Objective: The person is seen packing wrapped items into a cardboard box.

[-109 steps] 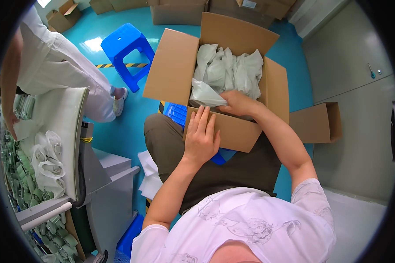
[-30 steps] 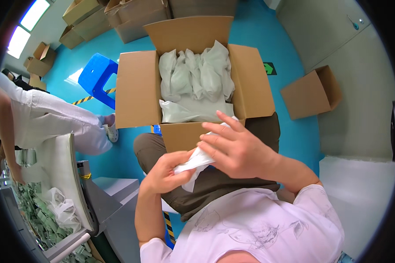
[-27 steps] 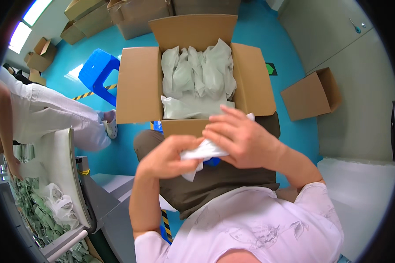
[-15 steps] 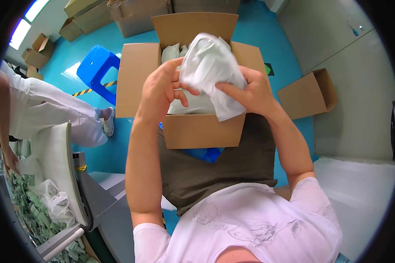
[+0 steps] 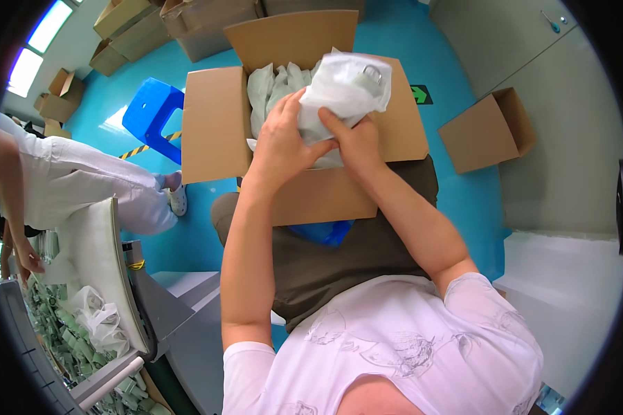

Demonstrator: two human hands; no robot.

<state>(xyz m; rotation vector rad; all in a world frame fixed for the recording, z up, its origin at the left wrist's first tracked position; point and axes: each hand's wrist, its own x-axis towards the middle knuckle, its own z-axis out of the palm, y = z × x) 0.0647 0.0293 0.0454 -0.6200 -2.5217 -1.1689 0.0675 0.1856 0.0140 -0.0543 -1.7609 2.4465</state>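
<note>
gripping a white bag (image 5: 346, 86) with both hands, the left hand (image 5: 284, 142) closed around its lower left side and the right hand (image 5: 353, 138) pinching its bottom edge, the person holds it just above the open box (image 5: 218, 131) on their lap. more white bags (image 5: 270, 86) lie packed inside the box, under and left of the held one. judging by this, one bag is out and in hand, while the box remains largely full.

Blue plastic stool (image 5: 152, 117) on teal floor (image 5: 457, 194), small open carton (image 5: 488, 131), co-worker's white sleeve (image 5: 69, 194)
</note>
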